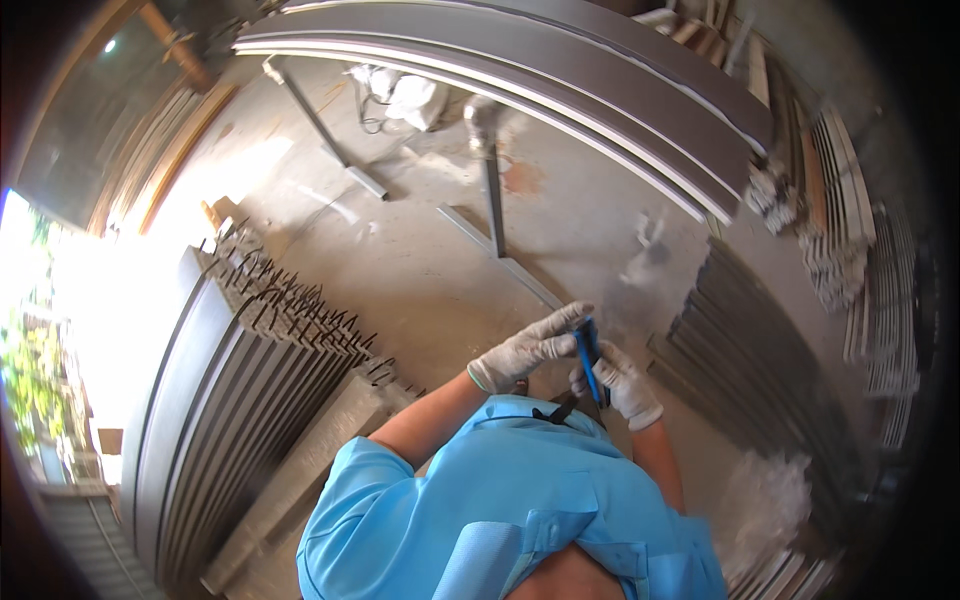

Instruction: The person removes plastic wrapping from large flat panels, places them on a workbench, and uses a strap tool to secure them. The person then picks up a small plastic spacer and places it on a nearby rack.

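Pliers (589,362) with blue handles sit upright between my gloved hands, in front of my chest above the concrete floor (420,270). My right hand (625,385) is clamped around the handles; my left hand (530,348) pinches the top end with its fingers together.

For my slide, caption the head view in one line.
Gloved left hand and right hand grip a blue-handled tool above a concrete floor ringed by stacked metal bars.
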### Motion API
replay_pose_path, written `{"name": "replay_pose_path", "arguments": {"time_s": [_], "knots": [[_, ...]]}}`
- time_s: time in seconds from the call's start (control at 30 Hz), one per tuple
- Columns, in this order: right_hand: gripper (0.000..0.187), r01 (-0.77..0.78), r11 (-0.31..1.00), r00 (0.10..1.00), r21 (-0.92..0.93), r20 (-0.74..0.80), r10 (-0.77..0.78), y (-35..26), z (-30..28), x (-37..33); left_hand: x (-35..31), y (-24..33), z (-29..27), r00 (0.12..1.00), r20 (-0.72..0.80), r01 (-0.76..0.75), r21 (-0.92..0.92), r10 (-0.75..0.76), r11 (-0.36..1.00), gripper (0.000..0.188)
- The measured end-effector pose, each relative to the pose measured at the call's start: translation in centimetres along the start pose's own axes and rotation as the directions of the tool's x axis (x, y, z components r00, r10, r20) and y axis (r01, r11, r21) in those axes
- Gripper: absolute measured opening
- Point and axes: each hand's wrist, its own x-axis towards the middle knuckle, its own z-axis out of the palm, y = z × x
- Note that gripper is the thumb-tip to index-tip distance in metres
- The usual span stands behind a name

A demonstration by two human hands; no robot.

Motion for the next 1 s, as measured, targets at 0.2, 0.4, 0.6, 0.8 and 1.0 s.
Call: {"name": "replay_pose_path", "arguments": {"time_s": [0.2, 0.4, 0.6, 0.8, 1.0], "knots": [[0.023, -0.11, 0.984, 0.989, -0.14, 0.08, 0.121, 0.5, 3.5, 7.0, -1.8, 1.0, -4.7, 0.968, -0.202, -0.164, -0.054, 0.15, 0.985, 0.062], [0.026, -0.179, 0.945, 0.961, -0.273, 0.156, 0.227, -0.5, 4.2, 15.4, -1.9, 3.6, -10.4, 0.931, -0.32, -0.172, 0.049, 0.178, 0.984, 0.057], [0.035, -0.156, 0.933, 0.929, -0.324, 0.273, 0.25, -1.8, 5.2, 28.0, -0.2, 8.9, -17.6, 0.873, -0.41, -0.27, 0.047, 0.265, 0.962, 0.048], [0.038, -0.121, 0.839, 0.892, -0.531, 0.312, 0.327, -4.3, 10.1, 41.1, -3.6, 14.1, -24.7, 0.604, -0.683, -0.293, 0.29, 0.411, 0.911, 0.058], [0.036, -0.178, 0.93, 0.866, -0.321, 0.399, 0.303, -7.2, 16.3, 51.8, -10.9, 13.2, -29.3, 0.24, -0.93, -0.378, 0.175, 0.278, 0.909, 0.06]]}}
